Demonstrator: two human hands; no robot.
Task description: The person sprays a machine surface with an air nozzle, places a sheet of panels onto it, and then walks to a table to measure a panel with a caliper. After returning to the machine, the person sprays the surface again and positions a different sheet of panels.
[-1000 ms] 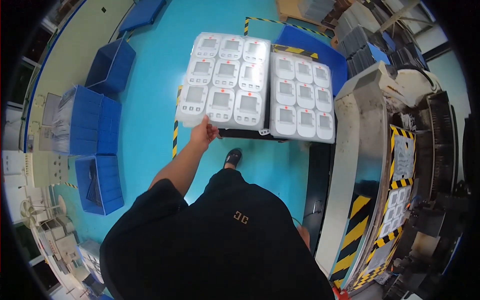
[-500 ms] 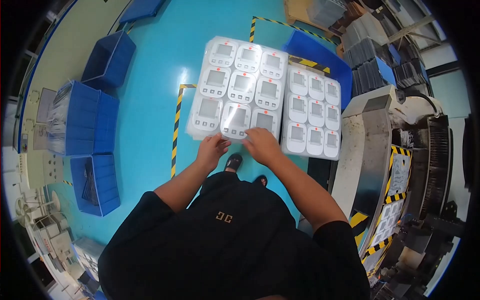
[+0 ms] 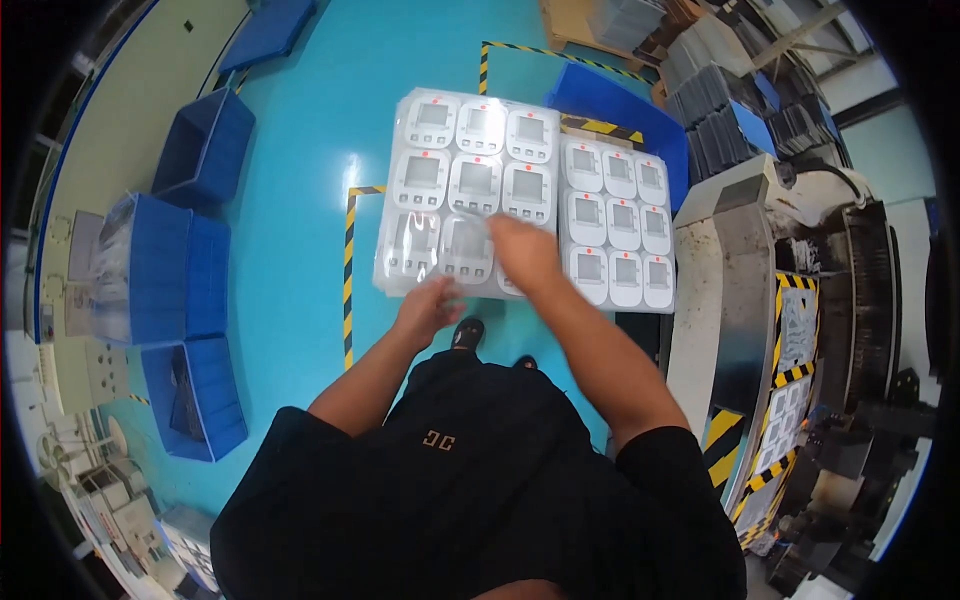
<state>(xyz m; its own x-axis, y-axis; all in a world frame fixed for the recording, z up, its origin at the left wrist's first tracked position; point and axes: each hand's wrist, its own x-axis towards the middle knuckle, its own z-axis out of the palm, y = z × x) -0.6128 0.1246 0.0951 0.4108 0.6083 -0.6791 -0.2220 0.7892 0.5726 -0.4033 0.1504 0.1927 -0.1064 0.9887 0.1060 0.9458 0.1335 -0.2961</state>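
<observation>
A white tray (image 3: pixel 385 262) in front of me bears several white rounded device covers, each with a grey window, small square openings and a red dot. My right hand (image 3: pixel 527 256) is bent over the front row, its fingers blurred at the upper right corner of the middle cover (image 3: pixel 467 250). That cover looks smeared and partly see-through; whether the fingers grip it, I cannot tell. My left hand (image 3: pixel 430 312) hovers at the tray's near edge, below the same cover, with its fingers bent and apart and nothing visible in them. My right forearm and hand partly hide the front right cover.
A second white tray (image 3: pixel 572 298) of similar covers stands to the right. Blue bins (image 3: pixel 165 270) line the left, and a blue bin (image 3: pixel 660 130) lies behind the trays. A machine (image 3: pixel 715 270) flanks me on the right. Yellow-black tape (image 3: pixel 349 270) marks the floor.
My right hand has moved forward from the tray's near edge over the front row. My left hand has shifted slightly back, and the front middle cover has become blurred.
</observation>
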